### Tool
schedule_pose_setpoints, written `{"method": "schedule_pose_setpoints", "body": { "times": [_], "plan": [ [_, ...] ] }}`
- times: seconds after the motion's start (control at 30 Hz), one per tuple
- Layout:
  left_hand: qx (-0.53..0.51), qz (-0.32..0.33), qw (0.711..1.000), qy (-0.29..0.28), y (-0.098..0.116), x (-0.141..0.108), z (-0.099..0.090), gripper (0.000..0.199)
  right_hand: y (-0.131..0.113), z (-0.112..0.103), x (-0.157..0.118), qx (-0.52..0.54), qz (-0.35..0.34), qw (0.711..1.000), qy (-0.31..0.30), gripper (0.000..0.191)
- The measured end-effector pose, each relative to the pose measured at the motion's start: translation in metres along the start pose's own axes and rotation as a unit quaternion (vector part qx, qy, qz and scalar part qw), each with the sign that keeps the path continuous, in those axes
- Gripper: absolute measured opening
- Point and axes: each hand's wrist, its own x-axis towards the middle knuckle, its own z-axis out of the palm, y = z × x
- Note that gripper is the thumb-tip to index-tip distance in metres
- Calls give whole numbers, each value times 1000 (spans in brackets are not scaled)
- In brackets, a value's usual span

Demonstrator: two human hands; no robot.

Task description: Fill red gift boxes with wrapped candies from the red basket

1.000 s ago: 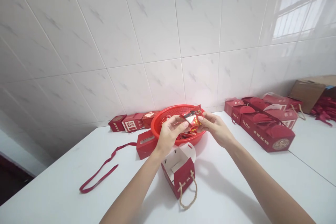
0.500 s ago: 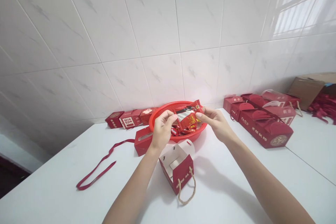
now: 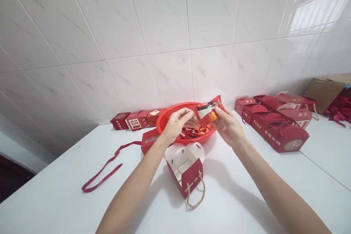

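Observation:
My right hand [image 3: 229, 124] grips a shiny red wrapped packet [image 3: 208, 113] by its right end, thumb in front. The packet has gold lettering and a pale panel, and is tilted above the red plastic basket [image 3: 167, 115]. At the packet's left edge is my left hand [image 3: 181, 122], fingers loosely bent and apart from the thumb, with nothing visible in it. Small red-wrapped sweets [image 3: 192, 132] lie in the basket, partly hidden by the hands. Below stands a dark red gift box [image 3: 189, 175], its top open, with a rope handle hanging at the front.
Another red box [image 3: 148, 140] lies left of the basket, beside a loose ribbon [image 3: 101, 175]. Several small boxes [image 3: 137, 120] line the wall. To the right are more red gift boxes [image 3: 274, 129] and a cardboard carton [image 3: 322, 89] with red ribbons [image 3: 341, 106].
The packet has moved right and slightly up with my right hand. My left hand has come off its left end. The view has shifted slightly.

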Motion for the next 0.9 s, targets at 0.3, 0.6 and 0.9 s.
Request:
{"method": "schedule_pose_setpoints", "body": {
  "times": [0.3, 0.6, 0.9],
  "plan": [
    [357, -75, 923, -120, -43, 61, -34, 18, 5, -39, 28, 93, 13, 984, 152, 18],
    [442, -156, 850, -240, -84, 103, 0, 33, 5, -57, 36, 123, 19, 975, 184, 7],
    [413, -131, 896, -97, -90, 25, -57, 35, 8, -48, 35, 115, 49, 974, 191, 6]
  ]
}}
